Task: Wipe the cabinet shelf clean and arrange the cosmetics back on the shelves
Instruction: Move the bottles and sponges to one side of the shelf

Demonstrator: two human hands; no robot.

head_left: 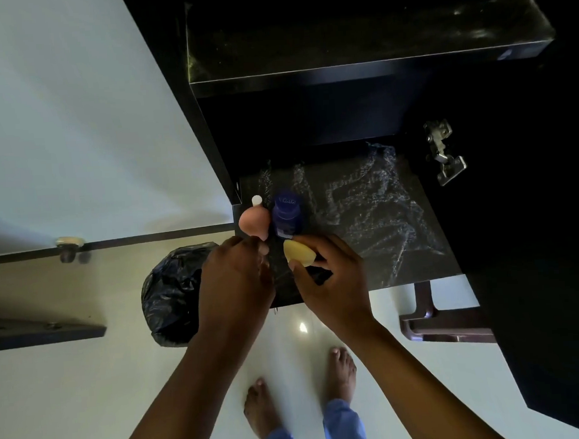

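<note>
I look down into a black cabinet. Its lower shelf [383, 220] shows streaky wipe marks. A pink bottle [255, 221] with a white cap and a blue jar [286, 216] stand at the shelf's left front corner. My right hand [332, 281] grips a yellow-capped container [298, 252] just in front of the blue jar. My left hand [234, 283] sits at the shelf's front edge, its fingertips curled near the base of the pink bottle; what they touch is hidden. The upper shelf [355, 39] is bare and dusty.
A black bin bag [170, 294] sits on the white tiled floor left of my hands. A brown plastic chair [437, 325] stands under the cabinet's right side. A metal hinge [443, 152] is on the right wall. My bare feet [299, 395] are below.
</note>
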